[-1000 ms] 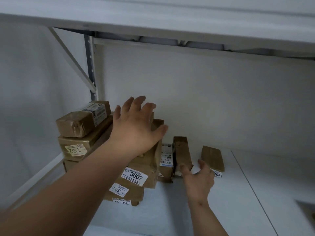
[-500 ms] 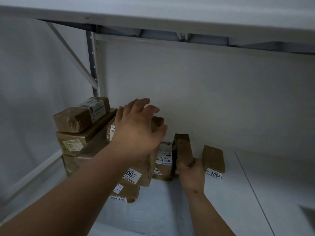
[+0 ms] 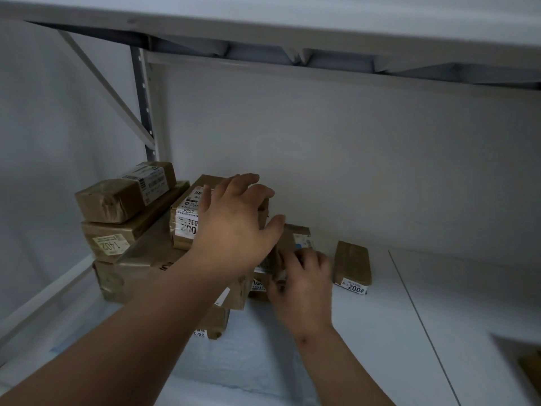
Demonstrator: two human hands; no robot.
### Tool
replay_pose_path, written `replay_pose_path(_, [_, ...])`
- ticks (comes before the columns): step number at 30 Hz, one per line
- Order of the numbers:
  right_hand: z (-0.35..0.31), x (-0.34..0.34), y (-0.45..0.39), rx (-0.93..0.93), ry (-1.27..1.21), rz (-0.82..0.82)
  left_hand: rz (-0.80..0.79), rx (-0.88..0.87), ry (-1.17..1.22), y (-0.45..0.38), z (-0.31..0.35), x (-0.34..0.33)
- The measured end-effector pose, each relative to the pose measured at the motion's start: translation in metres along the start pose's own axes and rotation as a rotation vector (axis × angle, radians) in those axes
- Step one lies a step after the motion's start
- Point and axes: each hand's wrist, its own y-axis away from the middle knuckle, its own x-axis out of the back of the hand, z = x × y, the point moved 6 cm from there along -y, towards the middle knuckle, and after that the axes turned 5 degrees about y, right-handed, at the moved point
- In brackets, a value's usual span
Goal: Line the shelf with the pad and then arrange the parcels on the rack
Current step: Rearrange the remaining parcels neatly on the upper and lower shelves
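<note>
On parcels (image 3: 128, 227): labels "1402", "2008".

Left hand (image 3: 234, 230) hides parcel (image 3: 295, 244) front; right grip blurred.

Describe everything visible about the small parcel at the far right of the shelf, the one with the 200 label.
The small parcel is a flat, oblong brown package, seemingly paper or cardboard wrapped in glossy tape. It lies flat on the white shelf pad, long axis running front to back. A white label reading roughly "200" sits at its near end. It stands apart from the other parcels; neither hand touches it, though the right hand is close by.
</note>
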Motion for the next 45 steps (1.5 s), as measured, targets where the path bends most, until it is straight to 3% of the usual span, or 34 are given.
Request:
replay_pose_path(4, [-0.020, -0.004, -0.007, 0.088, -0.054, -0.038, 0.063, -0.034, 0.002, 0.002, -0.008, 0.010])
replay_pose_path(11, [-0.012, -0.028, 0.005, 0.071, -0.216, -0.225, 0.088, -0.025, -0.028, 0.007, -0.017, 0.025])
replay_pose_path(16, [-0.006, -0.024, 0.002, 0.062, -0.296, -0.180, 0.078, -0.023, -0.027, 0.006, -0.016, 0.021])
replay_pose_path(20, [0.026, -0.018, 0.007, -0.172, -0.419, -0.061, 0.074, -0.029, -0.009, 0.004, -0.011, 0.019])
replay_pose_path(23, [0.077, -0.018, 0.010, -0.402, -0.310, 0.005, 0.067, -0.056, -0.006, 0.001, -0.003, 0.015])
replay_pose_path(25, [0.112, -0.018, 0.010, -0.556, -0.177, -0.021, 0.059, -0.054, 0.015, 0.001, 0.004, 0.009])
replay_pose_path(27, [0.136, -0.023, 0.012, -0.685, -0.063, -0.148, 0.044, -0.035, 0.030, 0.000, 0.010, 0.000])
replay_pose_path(31, [0.153, -0.039, 0.015, -0.704, 0.098, -0.377, 0.000, -0.025, 0.040, -0.002, 0.024, -0.024])
replay_pose_path(36, [0.172, -0.054, 0.015, -0.765, 0.076, -0.518, -0.100, -0.013, 0.031, 0.000, 0.034, -0.050])
replay_pose_path(45, [0.186, -0.046, 0.009, -0.822, 0.108, -0.463, -0.136, 0.040, 0.050, -0.002, 0.033, -0.062])
